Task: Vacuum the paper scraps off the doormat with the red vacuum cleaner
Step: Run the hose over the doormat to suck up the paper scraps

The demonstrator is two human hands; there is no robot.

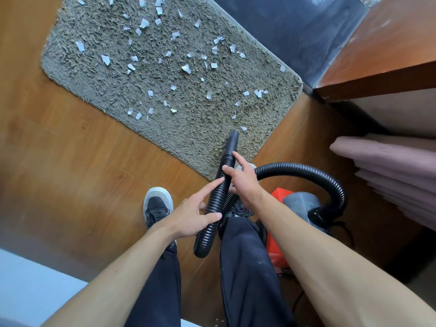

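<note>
A shaggy grey-green doormat [165,90] lies on the wooden floor, strewn with several white paper scraps [186,68]. A black ribbed vacuum hose [306,168] loops from the red vacuum cleaner [274,246], which stands by my right leg. The hose's smooth nozzle [232,143] points at the mat's near corner, close to one scrap [243,128]. My right hand [240,178] grips the hose just behind the nozzle. My left hand [195,213] holds the hose lower down, index finger stretched along it.
My left shoe [157,206] stands on the wooden floor [70,161]. A dark tiled threshold [295,31] borders the mat's far side. A wooden shelf [377,74] and folded pink bedding [389,161] fill the right. A white surface [28,284] is at bottom left.
</note>
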